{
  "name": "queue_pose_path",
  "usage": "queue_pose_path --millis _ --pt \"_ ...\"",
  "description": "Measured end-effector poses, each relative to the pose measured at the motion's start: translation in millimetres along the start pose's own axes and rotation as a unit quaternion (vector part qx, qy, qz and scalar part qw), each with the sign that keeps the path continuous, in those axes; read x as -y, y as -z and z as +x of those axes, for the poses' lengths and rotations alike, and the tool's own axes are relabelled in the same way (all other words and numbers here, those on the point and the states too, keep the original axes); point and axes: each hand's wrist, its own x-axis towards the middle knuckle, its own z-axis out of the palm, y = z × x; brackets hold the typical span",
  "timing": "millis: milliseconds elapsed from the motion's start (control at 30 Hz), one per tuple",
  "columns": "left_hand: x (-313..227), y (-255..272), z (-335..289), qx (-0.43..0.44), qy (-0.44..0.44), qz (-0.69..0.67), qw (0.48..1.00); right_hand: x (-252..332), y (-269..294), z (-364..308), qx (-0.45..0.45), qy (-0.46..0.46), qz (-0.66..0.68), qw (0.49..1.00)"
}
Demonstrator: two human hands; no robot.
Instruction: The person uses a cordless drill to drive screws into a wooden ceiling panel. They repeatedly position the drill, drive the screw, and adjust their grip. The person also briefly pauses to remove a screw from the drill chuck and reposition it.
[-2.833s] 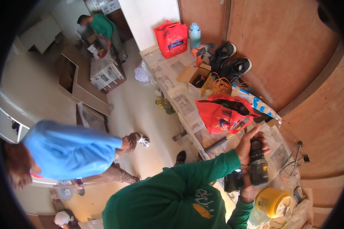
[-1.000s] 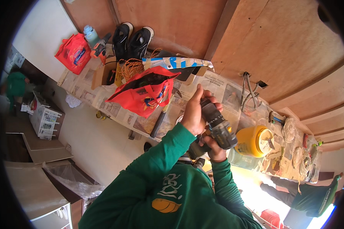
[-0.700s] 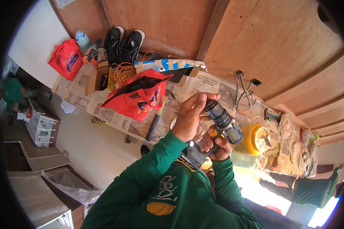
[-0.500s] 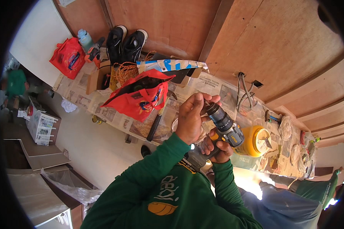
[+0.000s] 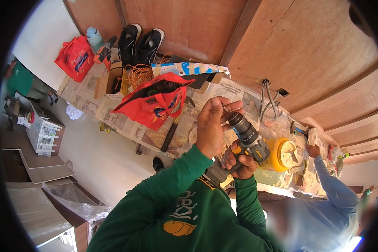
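A black and grey cordless drill (image 5: pixel 248 138) with yellow accents is in front of my chest, its chuck tilted up and away. My right hand (image 5: pixel 242 164) wraps round its handle below the body. Beside the chuck, my left hand (image 5: pixel 211 128) is closed, thumb and fingers pinching a thin metal drill bit (image 5: pixel 225 108). Fingers partly hide the bit, so I cannot tell whether it touches the chuck. The battery end of the drill lies close to my green shirt.
The newspaper-covered bench (image 5: pixel 243 98) carries a red bag (image 5: pixel 155 101), a hammer (image 5: pixel 170 135), a yellow tub (image 5: pixel 277 153), black shoes (image 5: pixel 138 44) and an orange drill (image 5: pixel 105 52). Grey cables (image 5: pixel 266 96) hang from the plywood wall. At right, a co-worker's hand (image 5: pixel 313 150) reaches onto the bench.
The bit shows more clearly now between my left fingers, which have shifted slightly at the chuck. A co-worker in blue has leaned in at the right, arm stretched to the bench.
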Motion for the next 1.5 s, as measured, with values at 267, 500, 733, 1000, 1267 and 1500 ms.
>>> queue_pose_path --millis 267,500,733,1000,1267,1500 --pt "-1 3 -1 -0.018 -0.020 -0.025 0.999 -1 -5 0 -0.013 0.003 -0.014 1.000" --pt "-13 -3 -4 -0.020 -0.046 -0.028 0.998 0 -5 -2 0.010 0.008 -0.002 1.000" --pt "-11 -7 -7 0.001 -0.059 0.015 0.998 3 -10 -1 0.012 0.010 -0.003 1.000" --pt "-8 -12 -13 0.027 -0.079 0.046 0.995 3 -11 -4 0.010 0.014 -0.003 1.000" --pt "-7 -9 -14 0.026 -0.069 0.053 0.996 2 -11 -5 -0.014 0.027 -0.030 0.999" --pt "-3 -7 -14 0.028 -0.065 0.057 0.996 5 -7 -7 -0.019 0.012 -0.048 0.999"
